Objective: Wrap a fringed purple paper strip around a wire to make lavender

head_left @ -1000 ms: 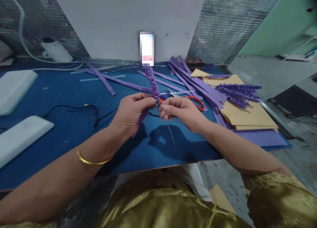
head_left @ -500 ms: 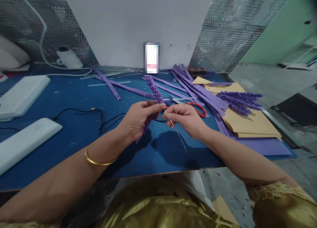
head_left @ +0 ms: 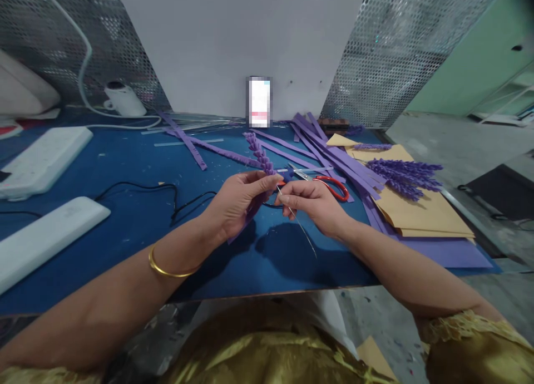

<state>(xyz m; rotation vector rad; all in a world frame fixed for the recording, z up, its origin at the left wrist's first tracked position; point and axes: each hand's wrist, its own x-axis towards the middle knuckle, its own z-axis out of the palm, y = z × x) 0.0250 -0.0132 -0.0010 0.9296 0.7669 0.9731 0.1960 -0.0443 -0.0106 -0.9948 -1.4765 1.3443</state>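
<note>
Between the thumb and fingers of my left hand [head_left: 240,200] is the base of a purple paper lavender flower [head_left: 259,152], its tip slanting up and away. A purple strip trails below that palm. My right hand [head_left: 311,203] pinches a thin wire stem [head_left: 304,232], which runs from the flower's base down toward me. The fingertips of both hands are almost touching. Just beyond my right hand lie red-handled scissors [head_left: 334,187], partly hidden by it. A blue and orange tool [head_left: 286,175] shows behind my fingers.
Purple paper strips [head_left: 334,153] lie at the back right. Finished lavender stems [head_left: 406,175] rest on tan paper [head_left: 425,217]. A phone [head_left: 259,103] leans on the back panel. White power strips [head_left: 54,228], a black cable [head_left: 173,197] and a white mug [head_left: 125,100] are leftward.
The view has shifted slightly, so everything sits a little to the right and lower. Both hands keep hold of the flower and its stem, with hardly any movement between them.
</note>
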